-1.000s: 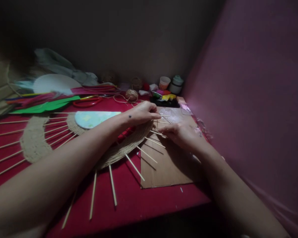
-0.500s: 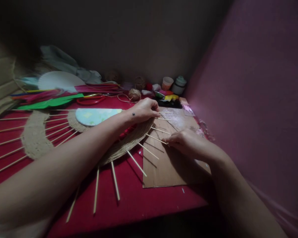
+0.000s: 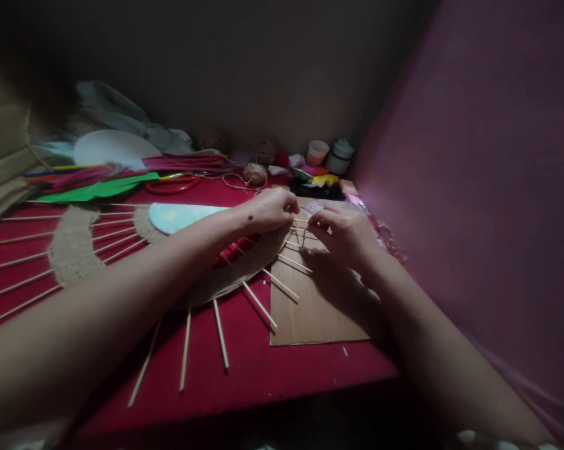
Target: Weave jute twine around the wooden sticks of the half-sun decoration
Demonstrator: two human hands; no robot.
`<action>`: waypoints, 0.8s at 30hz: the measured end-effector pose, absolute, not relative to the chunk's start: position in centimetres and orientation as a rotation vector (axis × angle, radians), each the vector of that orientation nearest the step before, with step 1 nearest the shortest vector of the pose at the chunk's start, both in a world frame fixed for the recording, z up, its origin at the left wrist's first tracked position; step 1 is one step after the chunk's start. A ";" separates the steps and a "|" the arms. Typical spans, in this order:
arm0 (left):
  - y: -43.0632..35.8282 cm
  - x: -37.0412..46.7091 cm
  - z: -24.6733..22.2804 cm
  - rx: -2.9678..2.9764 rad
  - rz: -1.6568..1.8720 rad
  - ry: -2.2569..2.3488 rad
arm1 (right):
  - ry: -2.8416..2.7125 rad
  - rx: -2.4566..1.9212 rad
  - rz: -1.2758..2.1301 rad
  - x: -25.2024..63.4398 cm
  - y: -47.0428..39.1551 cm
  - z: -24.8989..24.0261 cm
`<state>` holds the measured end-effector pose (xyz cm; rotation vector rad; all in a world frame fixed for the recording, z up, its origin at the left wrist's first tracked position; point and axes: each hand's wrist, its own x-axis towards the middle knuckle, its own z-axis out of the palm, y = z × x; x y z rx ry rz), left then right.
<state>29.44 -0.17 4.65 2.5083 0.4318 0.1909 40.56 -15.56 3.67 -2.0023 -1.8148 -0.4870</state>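
Observation:
A half-round woven piece (image 3: 230,281) with pale sticks fanning out lies on the red cloth, partly over a cardboard sheet (image 3: 328,319). My left hand (image 3: 276,209) is closed on its upper right rim. My right hand (image 3: 340,231) is just to the right, fingers pinched on a thin twine (image 3: 303,239) that runs down by the stick ends. Light blue patterned fabric (image 3: 183,217) covers the middle of the piece, partly behind my left forearm. A woven band (image 3: 75,247) crosses the sticks on the left.
Red-handled scissors (image 3: 173,185), a green sheet (image 3: 103,189) and pink strips (image 3: 188,164) lie behind. A twine ball (image 3: 255,175), a paper cup (image 3: 317,153) and a lidded jar (image 3: 340,156) stand at the back. A pink wall (image 3: 488,187) rises on the right.
My right hand has moved up and left, closer to my left hand, bringing the twine up near the stick ends. My left hand has stayed at the rim.

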 end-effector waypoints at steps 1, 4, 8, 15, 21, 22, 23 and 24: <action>-0.4 28.9 4.8 2.456 0.121 0.400 | -1.815 -2.024 -0.526 40.4 -15.3 3.8; -1.4 27.4 4.7 2.274 -0.039 0.269 | -1.871 -2.045 -0.577 40.1 -15.0 4.3; -2.9 26.4 4.4 2.251 0.031 0.481 | -1.959 -1.990 -0.499 40.7 -15.3 4.6; -3.2 25.6 3.5 2.709 0.126 0.657 | -1.725 -2.096 -0.616 44.1 -14.8 6.2; -3.5 24.2 3.0 2.670 0.164 0.577 | -1.150 -1.951 0.181 44.7 -13.2 7.1; -3.7 24.0 3.2 2.634 0.179 0.561 | -1.080 -1.800 0.331 44.4 -13.2 6.9; -4.0 23.8 3.4 2.591 0.191 0.552 | -1.019 -1.662 0.430 44.0 -13.3 6.7; -4.2 23.6 3.6 2.544 0.199 0.555 | -0.971 -1.568 0.483 43.6 -13.5 6.4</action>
